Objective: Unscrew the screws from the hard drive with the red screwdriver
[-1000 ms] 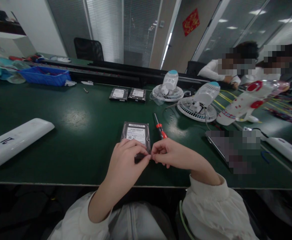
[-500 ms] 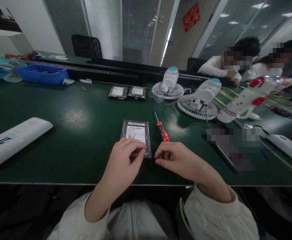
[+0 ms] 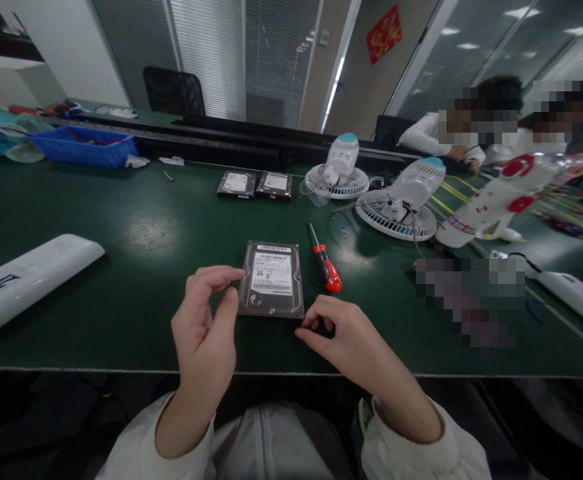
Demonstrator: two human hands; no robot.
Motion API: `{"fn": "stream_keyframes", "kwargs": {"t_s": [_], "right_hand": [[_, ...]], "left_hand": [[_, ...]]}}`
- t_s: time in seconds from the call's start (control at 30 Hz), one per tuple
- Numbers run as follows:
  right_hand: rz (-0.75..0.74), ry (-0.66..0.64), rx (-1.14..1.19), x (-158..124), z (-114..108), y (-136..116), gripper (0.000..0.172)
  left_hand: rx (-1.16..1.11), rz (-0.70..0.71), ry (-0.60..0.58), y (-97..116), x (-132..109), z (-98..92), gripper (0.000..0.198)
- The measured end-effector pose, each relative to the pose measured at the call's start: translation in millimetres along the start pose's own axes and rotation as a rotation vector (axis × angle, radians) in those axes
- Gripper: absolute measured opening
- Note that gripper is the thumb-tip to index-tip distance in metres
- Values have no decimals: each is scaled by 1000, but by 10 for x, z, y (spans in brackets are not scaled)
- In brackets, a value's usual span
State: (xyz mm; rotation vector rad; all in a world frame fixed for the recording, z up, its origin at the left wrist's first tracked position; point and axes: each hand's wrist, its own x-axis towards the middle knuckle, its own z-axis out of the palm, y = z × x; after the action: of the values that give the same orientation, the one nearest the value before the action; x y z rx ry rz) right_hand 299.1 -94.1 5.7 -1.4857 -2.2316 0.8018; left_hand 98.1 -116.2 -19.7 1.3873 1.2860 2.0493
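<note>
A hard drive (image 3: 271,270) lies label up on the green table in front of me. At its left edge is my left hand (image 3: 208,323), thumb and fingers apart, the fingertips touching or almost touching the side. My right hand (image 3: 334,327) is by the drive's lower right corner with thumb and fingertips pinched together; whatever may be between them is too small to make out. A screwdriver (image 3: 326,267) with a red and black handle lies to the right of the drive, its shaft pointing away from me.
Two more hard drives (image 3: 236,183) lie farther back. Small screws (image 3: 344,231) are scattered near two white fans (image 3: 396,213). A white numbered device (image 3: 36,280) lies at left, a blue bin (image 3: 86,147) behind it. A red-and-white bottle (image 3: 491,200) stands at right; people sit beyond.
My left hand has moved left off the drive's face to its left edge and opened. My right hand has shifted slightly left and down, uncovering the screwdriver's handle.
</note>
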Motion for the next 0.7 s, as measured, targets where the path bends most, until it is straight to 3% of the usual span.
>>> {"fn": "stream_keyframes", "kwargs": {"t_s": [0.1,0.3,0.4,0.7], "right_hand": [[7,21,-6,-16,18,2,8],[70,19,-13,-12,30,-56,16],[111,61,-68,-2,69,-104,23],[69,47,-39,-21,30,-70,9]], "left_hand": [[-188,-73,166,-11,12,-18,26],[-364,-193,269,6,45,-36,21],[-382,-208,287,19,48,-35,19],[-420,-212,266,10,39,-48,19]]}}
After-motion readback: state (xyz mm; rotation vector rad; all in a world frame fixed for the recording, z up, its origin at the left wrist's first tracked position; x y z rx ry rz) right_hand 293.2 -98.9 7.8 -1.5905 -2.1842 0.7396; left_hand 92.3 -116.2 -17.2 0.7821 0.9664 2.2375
